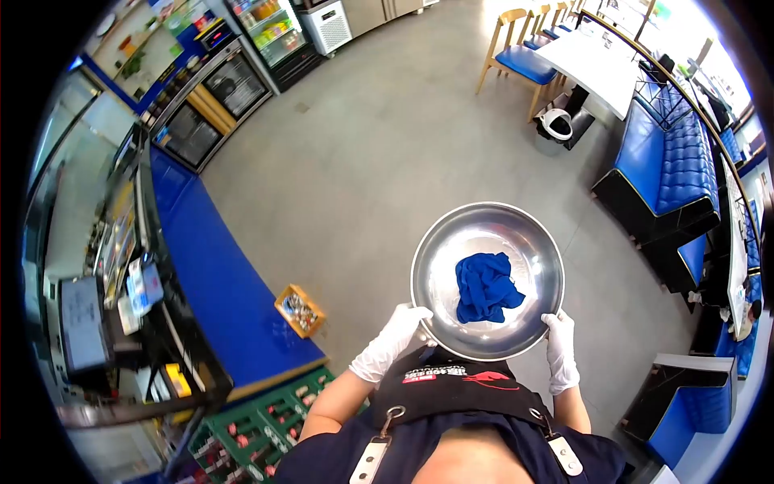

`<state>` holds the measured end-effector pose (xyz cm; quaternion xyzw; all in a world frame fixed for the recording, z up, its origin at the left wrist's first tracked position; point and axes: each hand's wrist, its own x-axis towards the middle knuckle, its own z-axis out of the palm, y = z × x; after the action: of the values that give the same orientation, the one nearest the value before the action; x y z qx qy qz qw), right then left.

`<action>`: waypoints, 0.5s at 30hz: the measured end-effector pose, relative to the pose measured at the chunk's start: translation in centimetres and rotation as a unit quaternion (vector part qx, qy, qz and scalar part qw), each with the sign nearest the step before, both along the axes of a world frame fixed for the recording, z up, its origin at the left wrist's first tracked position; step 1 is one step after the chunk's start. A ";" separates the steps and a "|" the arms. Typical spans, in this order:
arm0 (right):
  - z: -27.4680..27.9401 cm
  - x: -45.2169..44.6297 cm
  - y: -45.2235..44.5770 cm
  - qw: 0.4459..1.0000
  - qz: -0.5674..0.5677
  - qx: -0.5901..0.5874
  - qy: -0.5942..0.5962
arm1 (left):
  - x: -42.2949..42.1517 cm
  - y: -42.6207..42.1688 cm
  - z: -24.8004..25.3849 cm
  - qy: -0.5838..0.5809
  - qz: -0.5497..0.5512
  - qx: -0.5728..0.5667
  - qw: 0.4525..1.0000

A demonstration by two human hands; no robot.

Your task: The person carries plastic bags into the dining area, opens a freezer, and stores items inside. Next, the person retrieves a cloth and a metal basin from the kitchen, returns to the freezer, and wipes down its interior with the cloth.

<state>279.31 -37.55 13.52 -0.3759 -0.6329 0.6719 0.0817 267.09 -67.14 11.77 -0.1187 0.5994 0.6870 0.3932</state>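
Held out in front of my body is a round stainless steel basin, with a crumpled blue cloth lying in it. My left hand, in a white glove, grips the rim at the lower left, thumb on top. On the opposite side my right hand, gloved in white too, is closed on the rim at the lower right. The undersides of both hands' fingers are mostly hidden by the basin. Below it I see the black apron I wear.
A blue counter runs along the left, with a small wooden box at its end and green bottle crates beside it. Ahead on the right stand a trash bin, a white table, chairs and blue booth seats.
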 end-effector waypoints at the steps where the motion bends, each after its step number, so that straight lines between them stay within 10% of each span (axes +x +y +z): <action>1: -0.4 -2.9 1.2 1.000 -0.007 -0.003 -0.004 | -3.4 1.2 -1.0 0.005 -0.011 -0.004 1.000; 15: -0.7 -53.1 17.4 0.993 0.115 0.007 -0.013 | -46.4 15.1 1.0 0.026 0.078 -0.026 0.996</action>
<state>226.21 -20.14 12.82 -0.3088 -0.6776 0.6675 -0.0020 220.68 -52.02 12.80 -0.1574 0.6164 0.7023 0.3195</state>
